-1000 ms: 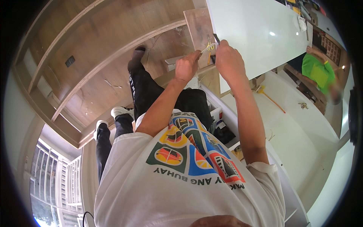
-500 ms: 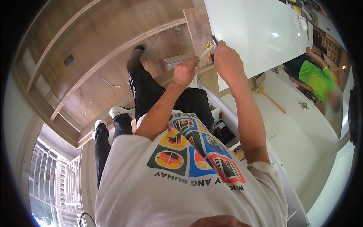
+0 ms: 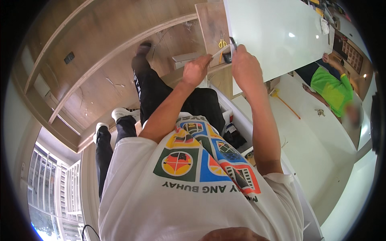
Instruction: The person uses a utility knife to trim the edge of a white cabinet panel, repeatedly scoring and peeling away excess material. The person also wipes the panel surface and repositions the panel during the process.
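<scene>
My left hand [image 3: 197, 71] is closed, pinching one end of a thin pale strip [image 3: 220, 51]. The strip bows across to my right hand [image 3: 247, 70], beside the near left corner of a large glossy white panel [image 3: 277, 36]. My right hand is closed round a slim dark tool [image 3: 233, 42], whose tip sticks out past the fingers at the panel's edge. Its kind is hard to make out. Just beyond the strip, yellow-handled scissors [image 3: 222, 41] lie on a brown wooden board [image 3: 211, 24], near an orange stick [image 3: 220, 58] and a small dark object [image 3: 227, 58].
Wooden framing [image 3: 120, 52] curves along the left. A drawer-like box with a black bundle [image 3: 234, 136] is beside my lap. At right, a yellow-headed orange-handled tool [image 3: 287, 105] lies on a white surface. A person in a green shirt [image 3: 331, 86] is at far right.
The strip, straighter before, now bows upward between my hands. My right hand has shifted slightly right and the left slightly up. The whole view has moved a little.
</scene>
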A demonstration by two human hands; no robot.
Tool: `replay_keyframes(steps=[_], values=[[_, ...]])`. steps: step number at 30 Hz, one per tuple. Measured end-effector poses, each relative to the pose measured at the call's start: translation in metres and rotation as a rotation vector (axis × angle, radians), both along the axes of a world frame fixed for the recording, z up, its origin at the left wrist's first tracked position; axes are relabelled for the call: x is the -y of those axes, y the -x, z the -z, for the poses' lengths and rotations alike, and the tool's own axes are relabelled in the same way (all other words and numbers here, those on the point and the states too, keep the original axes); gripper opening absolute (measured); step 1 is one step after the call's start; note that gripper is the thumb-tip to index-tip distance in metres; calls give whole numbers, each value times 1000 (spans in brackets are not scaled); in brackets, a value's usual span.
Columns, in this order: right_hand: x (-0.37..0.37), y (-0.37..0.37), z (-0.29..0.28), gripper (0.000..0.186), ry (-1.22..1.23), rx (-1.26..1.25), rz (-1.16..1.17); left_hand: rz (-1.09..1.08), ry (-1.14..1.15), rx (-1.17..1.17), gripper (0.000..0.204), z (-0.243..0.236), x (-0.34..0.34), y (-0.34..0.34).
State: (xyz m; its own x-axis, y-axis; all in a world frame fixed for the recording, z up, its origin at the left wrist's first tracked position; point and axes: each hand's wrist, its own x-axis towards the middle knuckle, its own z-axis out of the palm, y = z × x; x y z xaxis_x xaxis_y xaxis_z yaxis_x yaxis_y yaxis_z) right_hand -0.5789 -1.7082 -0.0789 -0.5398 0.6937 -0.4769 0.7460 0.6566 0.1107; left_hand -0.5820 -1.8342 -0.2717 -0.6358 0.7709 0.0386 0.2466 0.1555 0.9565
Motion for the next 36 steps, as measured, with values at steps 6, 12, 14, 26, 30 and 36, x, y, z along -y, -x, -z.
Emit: replay_keyframes(steps=[6, 12, 14, 26, 30, 36], values=[[-1, -2, 8, 20, 42, -8, 30, 11, 46, 1, 27, 12, 11, -5], [2, -16, -9, 20, 5, -15, 20, 61, 55, -16, 26, 2, -5, 11], [3, -20, -9, 21, 1, -17, 24, 16, 73, 0, 24, 6, 1, 2], [6, -11, -1, 12, 45, 35, -28, 52, 48, 36, 27, 1, 28, -22], [2, -8, 5, 12, 49, 1, -27, 42, 69, 69, 24, 1, 36, -24], [4, -25, -22, 19, 57, -254, 96, 141, 142, 736, 24, -18, 23, 17]])
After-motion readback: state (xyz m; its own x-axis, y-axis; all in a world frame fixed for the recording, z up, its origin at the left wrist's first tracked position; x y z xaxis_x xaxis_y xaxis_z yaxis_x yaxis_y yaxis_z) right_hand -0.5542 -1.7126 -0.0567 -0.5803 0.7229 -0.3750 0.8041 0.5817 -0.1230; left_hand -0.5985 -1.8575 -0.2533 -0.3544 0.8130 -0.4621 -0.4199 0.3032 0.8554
